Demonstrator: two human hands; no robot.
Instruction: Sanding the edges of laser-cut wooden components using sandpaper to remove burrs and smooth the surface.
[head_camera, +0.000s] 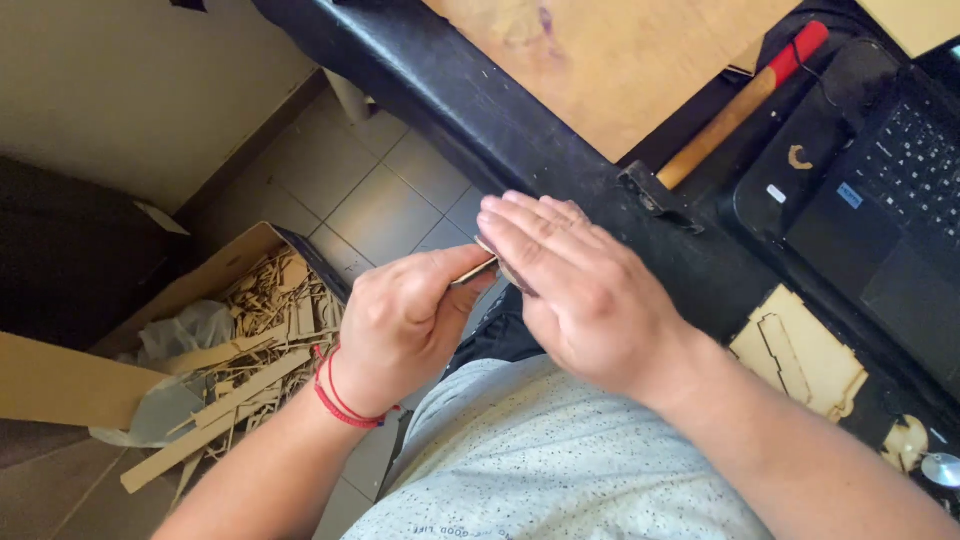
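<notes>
Closest to the camera is the person's pale speckled shirt, with both forearms reaching out over it. Just past it, the left hand, a red cord bracelet at its wrist, is curled nearly shut, thumb and fingers pinching a small thin wooden piece by its edge. That piece is held in the air in front of the near edge of the dark surface, above the person's lap. The right hand lies over the far end of the piece with its fingers straight and pressed together, flat against it; whether it grips anything beneath is hidden by the hand itself.

On the surface, right of the hands, a hammer with a wooden handle and red end lies slanted, its dark head towards the near edge. Beyond it a pale wooden board covers the far part. At the right edge sits a black laptop. Near the right forearm lies a cut plywood sheet with shapes cut from it.

Down on the tiled floor, left of the person, a cardboard box holds wood strips and offcuts.
</notes>
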